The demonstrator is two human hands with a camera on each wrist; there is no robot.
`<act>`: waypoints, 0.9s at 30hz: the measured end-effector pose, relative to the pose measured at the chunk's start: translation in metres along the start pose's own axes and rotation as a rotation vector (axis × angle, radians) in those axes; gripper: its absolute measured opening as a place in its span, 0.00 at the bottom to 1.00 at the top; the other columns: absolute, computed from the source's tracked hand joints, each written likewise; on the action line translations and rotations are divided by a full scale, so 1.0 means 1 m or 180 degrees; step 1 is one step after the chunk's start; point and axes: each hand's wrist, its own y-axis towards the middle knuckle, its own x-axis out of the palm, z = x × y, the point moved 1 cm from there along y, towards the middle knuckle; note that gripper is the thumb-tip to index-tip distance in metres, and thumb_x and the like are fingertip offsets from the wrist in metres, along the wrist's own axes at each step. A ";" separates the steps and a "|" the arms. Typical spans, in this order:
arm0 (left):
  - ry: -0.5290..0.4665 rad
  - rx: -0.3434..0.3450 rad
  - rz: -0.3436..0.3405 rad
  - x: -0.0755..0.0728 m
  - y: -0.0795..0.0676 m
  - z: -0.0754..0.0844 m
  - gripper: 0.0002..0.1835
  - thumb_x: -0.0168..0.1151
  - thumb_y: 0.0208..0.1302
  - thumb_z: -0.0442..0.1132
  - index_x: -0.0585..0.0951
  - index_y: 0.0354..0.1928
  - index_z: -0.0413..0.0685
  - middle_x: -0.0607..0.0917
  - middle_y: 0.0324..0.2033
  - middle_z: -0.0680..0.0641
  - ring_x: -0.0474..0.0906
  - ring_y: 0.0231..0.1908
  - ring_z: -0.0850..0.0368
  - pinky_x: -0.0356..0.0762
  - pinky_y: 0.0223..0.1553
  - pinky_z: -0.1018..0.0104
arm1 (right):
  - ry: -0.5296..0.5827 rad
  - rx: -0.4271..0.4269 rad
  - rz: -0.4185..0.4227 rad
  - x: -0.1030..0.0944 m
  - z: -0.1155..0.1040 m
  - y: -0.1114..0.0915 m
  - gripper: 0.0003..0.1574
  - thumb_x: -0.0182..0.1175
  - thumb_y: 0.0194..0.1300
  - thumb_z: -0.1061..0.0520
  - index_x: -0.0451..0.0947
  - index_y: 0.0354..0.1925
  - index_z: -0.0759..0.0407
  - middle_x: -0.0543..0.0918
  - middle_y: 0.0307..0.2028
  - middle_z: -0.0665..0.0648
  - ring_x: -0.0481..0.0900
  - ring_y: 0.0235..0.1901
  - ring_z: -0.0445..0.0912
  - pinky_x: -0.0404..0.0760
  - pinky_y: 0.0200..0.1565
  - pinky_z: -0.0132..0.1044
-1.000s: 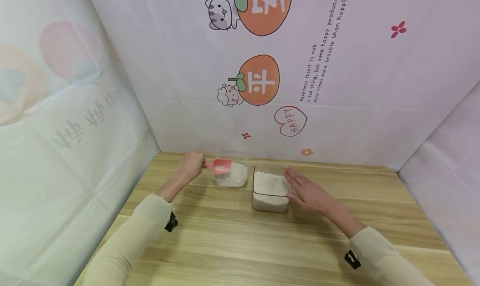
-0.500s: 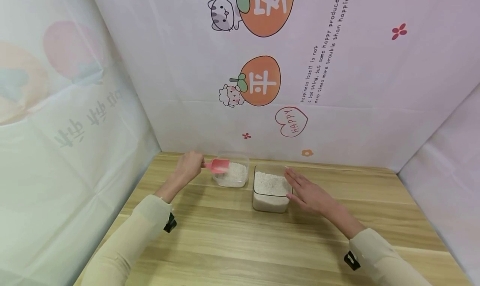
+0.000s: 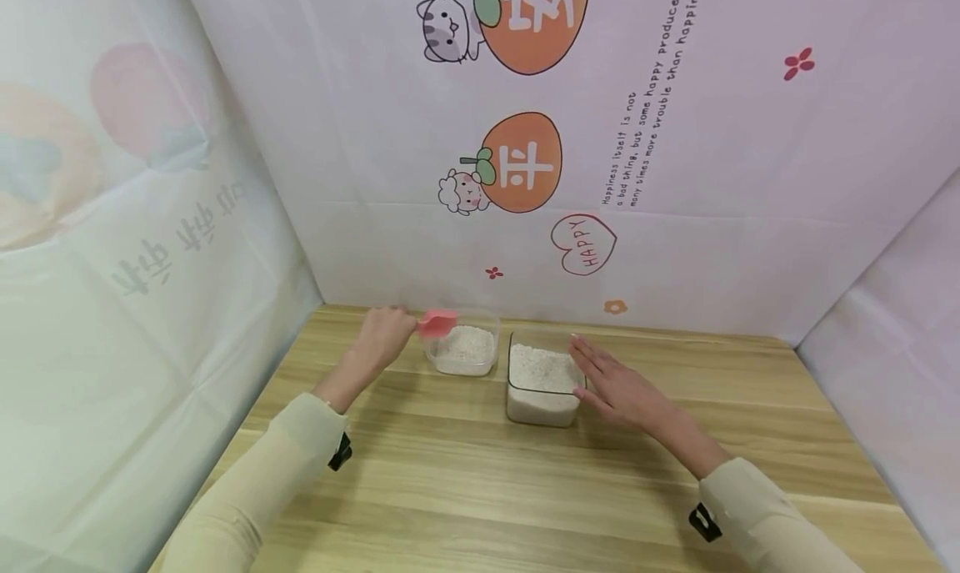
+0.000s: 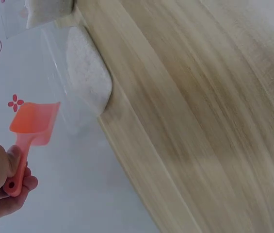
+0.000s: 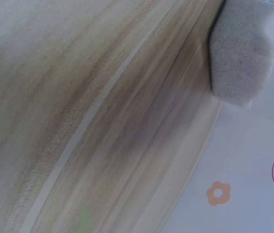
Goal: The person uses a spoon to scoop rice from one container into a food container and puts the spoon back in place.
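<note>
Well apart from each other, the two hands are given different work: by the left hand (image 3: 385,337) a pink scoop (image 3: 437,324) is pinched at its handle, thumb on one side and fingers on the other, while the right hand (image 3: 615,389) is laid with straight fingers along the right side of the larger box (image 3: 543,337). The scoop is held above the left part of the smaller tub (image 3: 486,319); it is gripped near the end of the handle, presumably so that the blade can be tilted freely and stray grains would be caught below. The larger box is apparently touched only lightly, likely for steadying. Both containers are set side by side on the wooden table (image 3: 420,473), close to the back cloth (image 3: 675,264), perhaps to keep any carrying between them short. White grain is seen in each, and the larger box is filled more deeply.

Compared with the frame from one second ago, the scoop has been lifted slightly and turned; grain was visible in it then, but none can be made out now. The right hand and both containers are left practically unmoved.
</note>
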 end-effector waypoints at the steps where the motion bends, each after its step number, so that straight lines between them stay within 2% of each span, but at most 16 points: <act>1: -0.0034 -0.0015 0.0067 0.000 0.001 0.001 0.09 0.68 0.55 0.26 0.86 0.24 0.49 0.83 0.21 0.48 0.74 0.19 0.58 0.77 0.18 0.62 | 0.0001 -0.0001 -0.0004 0.000 0.000 0.000 0.43 0.51 0.76 0.46 0.52 0.75 0.70 0.54 0.76 0.68 0.56 0.75 0.60 0.65 0.70 0.55; 5: -0.0540 -0.0086 0.0287 -0.007 0.005 0.003 0.04 0.68 0.60 0.32 0.87 0.28 0.44 0.85 0.23 0.46 0.79 0.21 0.53 0.76 0.18 0.61 | 0.0034 0.0002 -0.0033 0.000 0.000 0.001 0.43 0.50 0.77 0.46 0.51 0.75 0.71 0.52 0.77 0.68 0.55 0.75 0.61 0.64 0.70 0.55; 7: -0.0829 -0.0086 0.0309 -0.015 0.009 0.005 0.04 0.67 0.62 0.34 0.87 0.30 0.44 0.86 0.26 0.46 0.81 0.23 0.51 0.76 0.20 0.61 | 0.0051 0.0013 -0.0051 0.000 0.000 0.001 0.43 0.50 0.77 0.46 0.50 0.76 0.70 0.52 0.77 0.67 0.54 0.76 0.61 0.63 0.70 0.55; 9: -0.1020 -0.0020 0.0304 -0.026 0.013 0.010 0.03 0.67 0.62 0.34 0.87 0.31 0.44 0.87 0.27 0.45 0.83 0.26 0.49 0.79 0.23 0.60 | 0.0045 0.0026 -0.0065 0.001 0.001 0.001 0.43 0.49 0.77 0.45 0.49 0.76 0.69 0.51 0.77 0.67 0.54 0.76 0.60 0.63 0.71 0.55; 12: -0.1110 0.0138 0.0254 -0.042 0.019 0.021 0.03 0.67 0.61 0.32 0.88 0.31 0.44 0.87 0.28 0.45 0.85 0.29 0.50 0.82 0.28 0.60 | 0.0023 0.0027 -0.0048 0.003 0.002 0.001 0.44 0.49 0.77 0.45 0.48 0.77 0.68 0.52 0.77 0.67 0.55 0.76 0.60 0.64 0.70 0.55; 17: -0.1032 0.0338 0.0139 -0.063 0.026 0.040 0.09 0.64 0.57 0.23 0.87 0.32 0.44 0.87 0.29 0.46 0.84 0.30 0.52 0.81 0.28 0.63 | 0.0002 0.0010 -0.0024 0.003 0.002 0.001 0.43 0.49 0.77 0.44 0.49 0.77 0.67 0.52 0.77 0.67 0.55 0.76 0.60 0.65 0.70 0.55; 20: -0.0821 0.0425 0.0053 -0.074 0.032 0.053 0.10 0.63 0.57 0.23 0.87 0.33 0.45 0.86 0.28 0.47 0.83 0.29 0.54 0.79 0.26 0.64 | 0.0045 0.0021 -0.0044 0.002 0.001 0.001 0.44 0.49 0.77 0.44 0.49 0.77 0.67 0.51 0.78 0.66 0.55 0.76 0.60 0.65 0.70 0.55; 27: -0.0121 0.0782 0.0255 -0.089 0.048 0.081 0.11 0.65 0.62 0.29 0.88 0.27 0.54 0.87 0.27 0.51 0.82 0.27 0.58 0.80 0.20 0.64 | 0.0053 0.0045 -0.0032 0.001 0.000 0.000 0.43 0.50 0.76 0.45 0.51 0.76 0.68 0.53 0.77 0.67 0.55 0.76 0.60 0.64 0.70 0.55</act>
